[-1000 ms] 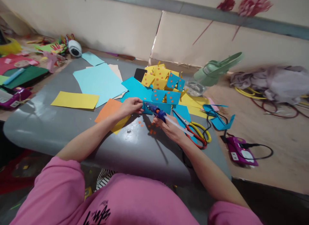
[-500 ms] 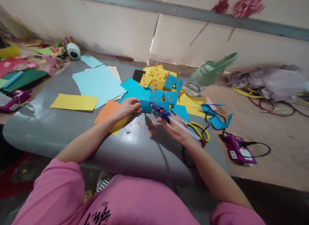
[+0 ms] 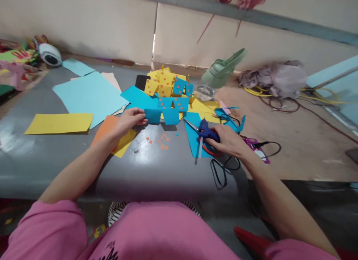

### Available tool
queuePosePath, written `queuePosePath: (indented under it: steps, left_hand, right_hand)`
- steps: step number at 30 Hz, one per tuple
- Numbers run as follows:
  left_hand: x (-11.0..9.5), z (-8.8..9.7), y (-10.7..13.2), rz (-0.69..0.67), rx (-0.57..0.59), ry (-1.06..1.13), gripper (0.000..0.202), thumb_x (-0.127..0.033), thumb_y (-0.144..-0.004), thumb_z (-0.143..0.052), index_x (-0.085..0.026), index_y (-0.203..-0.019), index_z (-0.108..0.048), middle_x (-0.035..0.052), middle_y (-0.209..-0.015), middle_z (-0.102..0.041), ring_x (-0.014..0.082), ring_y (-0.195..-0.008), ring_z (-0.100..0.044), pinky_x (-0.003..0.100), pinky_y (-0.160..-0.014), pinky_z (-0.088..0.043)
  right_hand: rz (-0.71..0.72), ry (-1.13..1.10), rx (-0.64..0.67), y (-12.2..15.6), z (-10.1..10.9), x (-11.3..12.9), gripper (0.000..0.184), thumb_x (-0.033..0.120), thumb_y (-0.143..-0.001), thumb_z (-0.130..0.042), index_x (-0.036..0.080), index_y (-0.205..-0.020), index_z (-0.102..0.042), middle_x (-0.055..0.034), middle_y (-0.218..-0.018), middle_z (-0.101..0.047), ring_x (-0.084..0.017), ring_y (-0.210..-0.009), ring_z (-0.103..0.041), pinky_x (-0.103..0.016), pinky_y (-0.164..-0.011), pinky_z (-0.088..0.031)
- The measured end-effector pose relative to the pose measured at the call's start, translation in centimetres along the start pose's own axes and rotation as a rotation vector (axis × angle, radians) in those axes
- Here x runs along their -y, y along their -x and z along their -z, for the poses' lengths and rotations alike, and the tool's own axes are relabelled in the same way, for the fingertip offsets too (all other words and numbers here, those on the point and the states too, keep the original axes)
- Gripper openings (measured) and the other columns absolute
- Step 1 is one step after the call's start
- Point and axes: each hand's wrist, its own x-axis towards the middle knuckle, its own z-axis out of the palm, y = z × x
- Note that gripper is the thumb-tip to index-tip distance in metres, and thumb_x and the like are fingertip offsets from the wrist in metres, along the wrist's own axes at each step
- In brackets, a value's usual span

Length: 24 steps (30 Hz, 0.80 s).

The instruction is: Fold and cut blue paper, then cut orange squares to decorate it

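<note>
My left hand [image 3: 131, 119] pinches the left end of a folded blue paper piece [image 3: 162, 116] lying on the grey table [image 3: 69, 152]. Off to the right, my right hand [image 3: 228, 140] is closed round a blue glue gun [image 3: 206, 132], resting it on a blue sheet above the scissors [image 3: 208, 150]. A clear glue stick juts from the gun's back toward me. Small orange squares [image 3: 160, 141] are scattered on the table between my hands. Behind the piece rises a heap of yellow and blue paper pieces [image 3: 167, 86] dotted with orange squares.
Light blue [image 3: 89, 94], yellow [image 3: 58, 123] and orange [image 3: 107, 126] sheets lie left. A green fan [image 3: 223, 68], a clear container, grey cloth [image 3: 272, 77] and cables lie right. A purple device [image 3: 256, 148] and the black cord [image 3: 220, 170] sit by my right hand.
My right hand has carried the glue gun away from the blue piece, rightward and down onto the table over the scissors. My left hand keeps its hold. The camera has turned right.
</note>
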Motion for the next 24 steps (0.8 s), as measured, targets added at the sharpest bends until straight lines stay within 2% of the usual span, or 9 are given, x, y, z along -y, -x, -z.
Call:
queuePosePath:
  steps: [2,4,5,6,9,12,18,24]
  left_hand:
    - [-0.3,0.0,0.3,-0.003,0.0,-0.008,0.008,-0.012,-0.088,-0.063,-0.016,-0.081,-0.06,-0.0004,-0.072,-0.068,0.0099,-0.065,-0.069,0.025,-0.073,-0.057]
    - [-0.7,-0.1,0.7,0.005,0.003,-0.014,0.008,-0.011,-0.088,-0.063,-0.016,-0.082,-0.06,-0.0001,-0.073,-0.068,0.0096,-0.066,-0.069,0.024,-0.074,-0.057]
    - [-0.9,-0.2,0.9,0.009,0.003,-0.017,0.009,-0.011,-0.089,-0.062,-0.016,-0.082,-0.06,-0.0002,-0.073,-0.068,0.0095,-0.067,-0.07,0.024,-0.074,-0.057]
    - [-1.1,-0.3,1.0,0.012,0.0,-0.022,0.009,-0.011,-0.089,-0.062,-0.016,-0.082,-0.06,-0.0004,-0.073,-0.068,0.0093,-0.067,-0.069,0.024,-0.075,-0.057]
    - [-1.2,-0.3,1.1,0.006,-0.014,-0.026,0.011,-0.01,-0.089,-0.061,-0.016,-0.08,-0.06,-0.0007,-0.072,-0.067,0.0091,-0.067,-0.069,0.024,-0.075,-0.058]
    - [-0.9,-0.1,0.7,-0.032,-0.005,-0.016,0.009,-0.01,-0.087,-0.062,-0.017,-0.081,-0.06,-0.0008,-0.071,-0.067,0.0098,-0.067,-0.069,0.026,-0.076,-0.059]
    - [0.1,0.6,-0.3,-0.078,0.025,0.02,0.007,-0.012,-0.087,-0.062,-0.016,-0.082,-0.062,0.0014,-0.076,-0.068,0.0105,-0.068,-0.069,0.027,-0.075,-0.059]
    - [0.5,0.7,-0.7,-0.118,0.054,0.038,0.004,-0.013,-0.088,-0.061,-0.015,-0.086,-0.062,0.0004,-0.077,-0.067,0.0094,-0.066,-0.068,0.025,-0.072,-0.058]
  right_hand:
    - [0.021,-0.001,-0.063,0.5,0.7,0.3,0.038,0.047,-0.085,-0.057,0.017,-0.107,-0.066,-0.0208,-0.102,-0.068,-0.04,-0.098,-0.062,-0.052,-0.083,-0.046]
    - [0.066,-0.048,-0.179,0.5,1.6,1.6,0.035,0.046,-0.088,-0.057,0.019,-0.108,-0.067,-0.0217,-0.112,-0.067,-0.041,-0.109,-0.059,-0.054,-0.091,-0.045]
    - [0.088,-0.079,-0.204,0.3,1.8,2.6,0.032,0.046,-0.091,-0.054,0.021,-0.106,-0.067,-0.0193,-0.11,-0.067,-0.039,-0.108,-0.06,-0.053,-0.093,-0.045]
    - [0.117,-0.156,-0.237,-0.1,1.9,3.7,0.027,0.044,-0.093,-0.054,0.021,-0.098,-0.068,-0.0165,-0.099,-0.068,-0.036,-0.101,-0.062,-0.05,-0.089,-0.047]
    - [0.19,-0.281,-0.175,-2.0,1.1,7.8,0.017,0.035,-0.094,-0.057,0.022,-0.088,-0.068,-0.009,-0.087,-0.067,-0.027,-0.089,-0.063,-0.04,-0.079,-0.049]
    - [0.239,-0.356,-0.068,-4.1,-0.5,10.9,0.01,0.027,-0.091,-0.062,0.021,-0.086,-0.069,-0.0078,-0.089,-0.067,-0.023,-0.088,-0.062,-0.035,-0.077,-0.047]
    - [0.212,-0.406,-0.001,-6.3,-1.5,13.2,0.01,0.023,-0.093,-0.063,0.02,-0.089,-0.071,-0.0073,-0.091,-0.065,-0.021,-0.087,-0.06,-0.032,-0.074,-0.045]
    - [0.303,-0.406,0.092,-7.4,-2.0,16.3,0.011,0.023,-0.094,-0.062,0.02,-0.094,-0.072,-0.0071,-0.093,-0.065,-0.022,-0.094,-0.06,-0.031,-0.079,-0.044]
